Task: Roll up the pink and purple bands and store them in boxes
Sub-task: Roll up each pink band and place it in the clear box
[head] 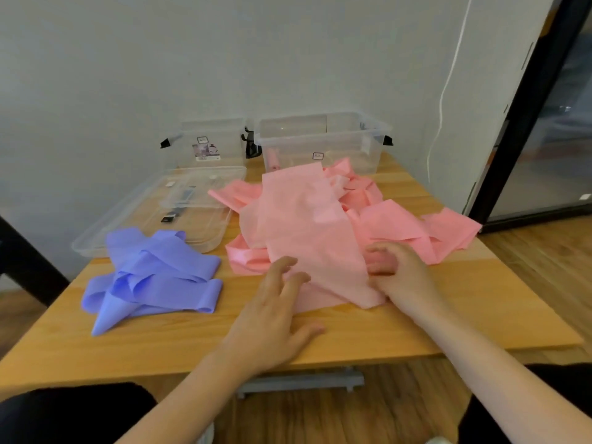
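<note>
Both forearms reach in from the near edge, and the left hand (278, 310) sits flat on the wooden table (192, 334), fingers spread and loose, their tips just touching the near flap of the pink band (307, 225) without gripping anything; over on the other side the right hand (404, 277) is curled in against the edge of that same flap, fingers bent at the fabric, though whether it truly has a pinch on it cannot be made out from here. So the hands are apart, one either side of the loose pink end. That pink band lies in a big crumpled heap at mid-table, spilling toward the right edge, while the purple band (153, 274) waits untouched in its own tangle to the left. At the back stand two clear boxes, the left box (205, 145) and the right box (323, 139), with a clear lid (153, 216) lying flat in front of the left one; something pinkish seems to sit inside the right box already, too small to call. Reading it as early going: finding and flattening a pink end, with rolling not yet begun. Next up, probably, pulling that end straight so a tight roll can start
</note>
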The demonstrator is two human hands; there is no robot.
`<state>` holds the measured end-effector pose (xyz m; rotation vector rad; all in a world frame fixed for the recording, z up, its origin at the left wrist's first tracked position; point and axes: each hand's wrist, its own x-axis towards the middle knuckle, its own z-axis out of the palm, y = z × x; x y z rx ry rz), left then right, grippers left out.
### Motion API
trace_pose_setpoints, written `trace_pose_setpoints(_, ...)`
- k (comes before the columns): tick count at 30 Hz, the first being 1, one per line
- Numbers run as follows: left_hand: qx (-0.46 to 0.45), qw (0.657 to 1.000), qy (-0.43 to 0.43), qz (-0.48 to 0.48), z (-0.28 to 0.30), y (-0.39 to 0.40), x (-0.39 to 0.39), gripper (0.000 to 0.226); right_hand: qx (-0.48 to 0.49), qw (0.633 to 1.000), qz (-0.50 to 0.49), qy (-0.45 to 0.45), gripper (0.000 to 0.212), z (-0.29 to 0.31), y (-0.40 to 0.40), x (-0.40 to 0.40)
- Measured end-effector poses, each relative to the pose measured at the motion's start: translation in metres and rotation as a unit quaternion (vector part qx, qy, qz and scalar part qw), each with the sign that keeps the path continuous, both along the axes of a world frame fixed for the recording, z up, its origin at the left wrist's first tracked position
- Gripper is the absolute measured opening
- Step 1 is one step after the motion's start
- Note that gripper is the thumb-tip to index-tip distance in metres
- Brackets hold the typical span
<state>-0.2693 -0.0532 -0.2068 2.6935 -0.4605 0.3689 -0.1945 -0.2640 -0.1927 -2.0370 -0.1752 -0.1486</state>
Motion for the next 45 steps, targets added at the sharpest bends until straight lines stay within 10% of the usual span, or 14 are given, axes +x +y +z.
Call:
trace_pose_setpoints(6, 0.101, 0.994, 0.049, -0.015, -0.003, 0.001, 0.005, 0.095, -0.195, 0.957, 0.121, -0.176, 0.018, -0.001, -0.014, -0.009)
trace_pose_setpoints(13, 0.129, 0.99, 0.056, 0.001, 0.008, 0.002, -0.01, 0.091, -0.334, 0.896, 0.218, -0.195, 0.047, -0.008, -0.023, -0.015)
trace_pose_setpoints(23, 0.043, 0.996, -0.067, -0.028, 0.0, 0.01, -0.007, 0.027, -0.31, 0.899, 0.201, -0.234, 0.032, -0.01, -0.014, -0.029)
trace_pose_setpoints(28, -0.094, 0.995, -0.036, -0.023, 0.001, 0.014, -0.009, 0.032, -0.274, 0.914, 0.221, -0.204, 0.033, -0.009, -0.015, -0.03)
trace_pose_setpoints(38, -0.038, 0.999, 0.014, -0.006, 0.002, 0.007, -0.007, 0.042, -0.246, 0.942, 0.2, -0.111, 0.014, -0.007, -0.005, -0.024)
trace_pose_setpoints(45, -0.153, 0.985, 0.012, 0.082, 0.004, 0.005, -0.006, 0.024, -0.223, 0.949, 0.219, -0.05, 0.02, 0.006, -0.012, -0.025)
